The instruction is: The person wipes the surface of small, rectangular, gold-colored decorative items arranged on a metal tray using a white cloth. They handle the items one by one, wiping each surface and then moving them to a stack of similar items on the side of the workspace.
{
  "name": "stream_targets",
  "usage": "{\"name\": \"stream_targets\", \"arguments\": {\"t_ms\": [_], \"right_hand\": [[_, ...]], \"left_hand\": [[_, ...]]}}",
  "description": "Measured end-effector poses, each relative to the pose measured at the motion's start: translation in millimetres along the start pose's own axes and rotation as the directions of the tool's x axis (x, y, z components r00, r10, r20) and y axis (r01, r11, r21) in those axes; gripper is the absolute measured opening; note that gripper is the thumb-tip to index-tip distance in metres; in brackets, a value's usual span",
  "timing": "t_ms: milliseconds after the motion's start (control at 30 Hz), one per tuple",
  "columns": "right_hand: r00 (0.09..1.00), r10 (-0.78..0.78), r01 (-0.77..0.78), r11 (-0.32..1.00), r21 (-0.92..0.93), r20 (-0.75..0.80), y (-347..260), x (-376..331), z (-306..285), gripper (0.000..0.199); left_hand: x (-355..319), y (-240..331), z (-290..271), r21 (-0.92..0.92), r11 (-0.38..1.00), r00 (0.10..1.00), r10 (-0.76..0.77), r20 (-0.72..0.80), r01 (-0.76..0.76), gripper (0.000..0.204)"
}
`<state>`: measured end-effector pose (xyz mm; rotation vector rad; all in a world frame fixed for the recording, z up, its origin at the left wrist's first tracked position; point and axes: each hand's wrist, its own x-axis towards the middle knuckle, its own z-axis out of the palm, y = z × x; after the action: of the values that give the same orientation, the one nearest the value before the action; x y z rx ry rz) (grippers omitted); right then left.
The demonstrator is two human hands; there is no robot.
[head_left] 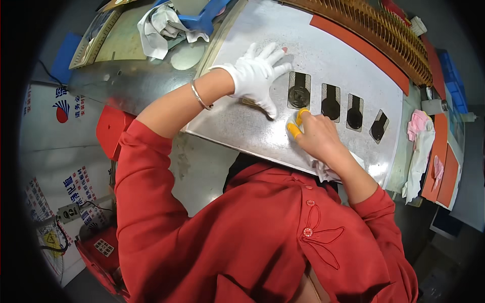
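Observation:
My left hand (257, 76), in a white glove with one fingertip showing through, lies spread on the white work surface (242, 126). Bent over the same surface, my right hand (318, 134) wears yellow finger cots on two fingers. White cloth (326, 171) shows between those fingers and below the palm, so the hand is closed on it. Just beyond the fingertips lies a dark flat piece with a round end and a patterned rectangular border (299, 91). Similar dark pieces (331, 103) run in a row to the right. A small tan object (248, 101) is partly hidden under my left hand.
A long brown slotted rack (384, 35) stands along the far edge beside a red-orange strip (364, 53). Crumpled white cloth (156, 30) and a blue container (204, 19) sit at the far left. Pink and white cloths (422, 129) hang at the right.

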<state>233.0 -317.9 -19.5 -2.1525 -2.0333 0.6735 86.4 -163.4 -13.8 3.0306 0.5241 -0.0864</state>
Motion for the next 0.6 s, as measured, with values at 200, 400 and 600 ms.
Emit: {"name": "stream_targets", "arguments": {"t_ms": [200, 400, 600], "right_hand": [[0.997, -0.024, 0.03, 0.995, 0.098, -0.067, -18.5, 24.1, -46.3, 0.029], [0.987, -0.056, 0.064, 0.997, 0.053, -0.151, -32.5, 122.5, -25.5, 0.031], [0.991, -0.005, 0.003, 1.0, -0.011, -0.133, -44.2, 142.0, -3.9, 0.025]], "left_hand": [[-56.1, -36.4, 12.6, -0.143, 0.988, 0.987, -0.083, -0.138, 0.063, 0.104], [-63.5, -36.5, 34.5, -0.151, 0.982, 0.957, -0.152, -0.248, 0.117, 0.094], [-60.9, -36.9, 35.8, -0.166, 0.976, 0.953, -0.179, -0.243, 0.14, 0.093]]}}
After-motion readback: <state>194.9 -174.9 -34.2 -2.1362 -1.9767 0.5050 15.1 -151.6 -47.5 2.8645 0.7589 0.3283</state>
